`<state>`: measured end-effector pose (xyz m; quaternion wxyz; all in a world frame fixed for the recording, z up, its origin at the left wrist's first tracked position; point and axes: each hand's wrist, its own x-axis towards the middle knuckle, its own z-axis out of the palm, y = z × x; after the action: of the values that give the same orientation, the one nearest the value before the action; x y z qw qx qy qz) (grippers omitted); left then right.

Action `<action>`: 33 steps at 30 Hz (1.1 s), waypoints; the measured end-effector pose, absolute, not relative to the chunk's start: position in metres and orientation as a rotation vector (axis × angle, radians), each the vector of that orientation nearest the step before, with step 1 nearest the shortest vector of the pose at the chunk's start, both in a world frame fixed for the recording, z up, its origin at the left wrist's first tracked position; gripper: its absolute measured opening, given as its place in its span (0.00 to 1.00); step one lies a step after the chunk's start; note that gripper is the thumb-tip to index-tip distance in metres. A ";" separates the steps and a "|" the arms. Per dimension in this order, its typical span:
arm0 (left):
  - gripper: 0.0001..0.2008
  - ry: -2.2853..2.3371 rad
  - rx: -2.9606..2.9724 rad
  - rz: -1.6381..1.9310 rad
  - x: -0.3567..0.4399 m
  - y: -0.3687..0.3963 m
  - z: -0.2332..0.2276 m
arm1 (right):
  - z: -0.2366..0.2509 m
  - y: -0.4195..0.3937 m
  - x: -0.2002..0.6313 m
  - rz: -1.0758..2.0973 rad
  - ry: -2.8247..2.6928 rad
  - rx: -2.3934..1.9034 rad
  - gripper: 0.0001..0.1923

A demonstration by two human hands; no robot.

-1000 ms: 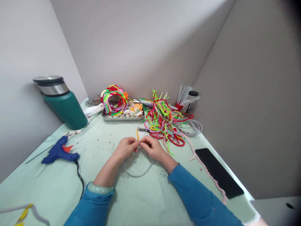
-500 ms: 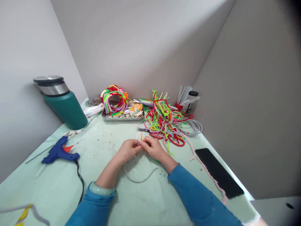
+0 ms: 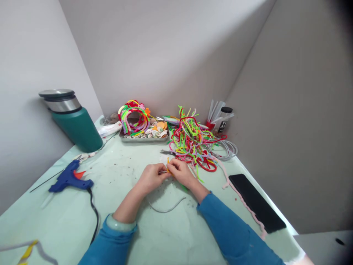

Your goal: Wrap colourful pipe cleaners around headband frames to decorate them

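Observation:
Both my hands meet over the middle of the table, fingertips close together. My left hand [image 3: 151, 177] is closed in a pinch on a thin grey wire [image 3: 165, 211], whose free end curves over the table below. My right hand [image 3: 182, 172] pinches a short orange-yellow pipe cleaner [image 3: 168, 161], which pokes up between the fingers by the wire. Where the two strands meet is mostly hidden by the fingers. Just beyond the hands lie scissors [image 3: 168, 152], their blades pointing left, and a small whitish scrap.
At the back are a metal tray [image 3: 145, 139] with pipe-cleaner rings and cutouts, and a tangled pipe-cleaner heap [image 3: 190, 132]. A blue glue gun [image 3: 70, 178] and a green bottle [image 3: 78, 127] stand left. A black phone [image 3: 256, 202] and coiled wire [image 3: 230, 149] are right.
My left hand has shifted slightly and its fingers have turned, showing a bit of wire. The orange-yellow piece has moved slightly right, and the loose wire end has moved slightly right.

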<state>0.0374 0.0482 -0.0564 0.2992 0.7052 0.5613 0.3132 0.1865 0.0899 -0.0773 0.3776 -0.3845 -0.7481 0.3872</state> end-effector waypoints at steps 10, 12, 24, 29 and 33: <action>0.11 1.611 2.058 0.874 0.041 0.043 -0.050 | -0.063 0.089 0.188 1.228 -1.797 -1.070 0.12; 0.10 1.589 2.054 0.883 0.040 0.042 -0.049 | -0.064 0.089 0.188 1.263 -1.778 -1.045 0.12; 0.11 1.508 2.012 0.954 0.038 0.046 -0.052 | -0.069 0.091 0.188 1.309 -1.772 -0.998 0.11; 0.12 1.569 2.000 0.942 0.038 0.046 -0.052 | -0.075 0.093 0.188 1.311 -1.771 -0.976 0.15; 0.12 1.588 2.026 0.957 0.037 0.047 -0.053 | -0.078 0.094 0.188 1.286 -1.787 -0.979 0.16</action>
<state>0.0373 0.0471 -0.0533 0.1963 0.7234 0.5669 0.3418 0.1877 0.0939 -0.0780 0.3581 -0.3795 -0.6924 0.4983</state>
